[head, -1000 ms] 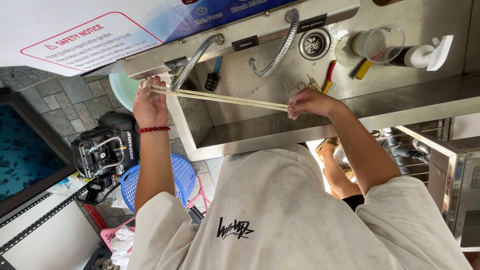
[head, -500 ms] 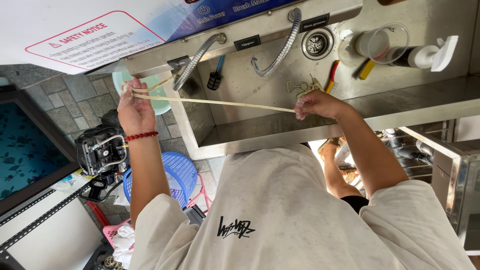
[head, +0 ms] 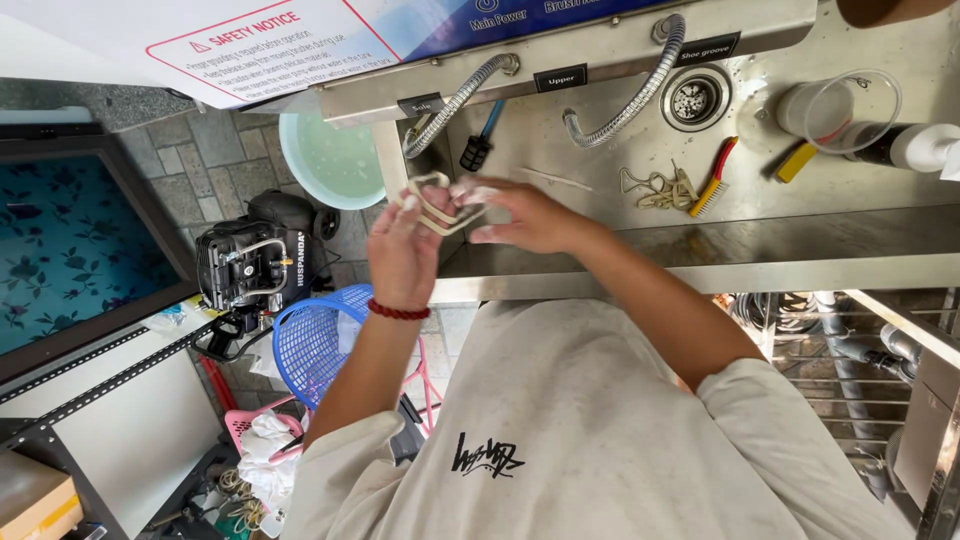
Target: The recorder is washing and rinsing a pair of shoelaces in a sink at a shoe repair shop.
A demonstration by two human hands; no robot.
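At far left lay a dark panel with a blue floral pattern (head: 70,250), then a small black machine (head: 255,265) and a blue plastic basket (head: 320,340) on the floor. Above them a white sign with a red-bordered box and a blue band (head: 260,40) leaned over a pale green basin (head: 330,160). The left hand (head: 405,250), with a red bead bracelet (head: 398,312) at its wrist, was closed around a cream flat lace (head: 440,205), which was looped over its fingers. The right hand (head: 525,215) pinched the same lace from the other side, fingers curled. The lace appeared light, soft and limp, probably wet and a little slippery; it would be best held by its loops or ends. At right, the steel sink desk (head: 700,250) carried more laces (head: 660,188), a red-handled brush (head: 712,178), a clear cup (head: 845,110) and a drain (head: 692,98).
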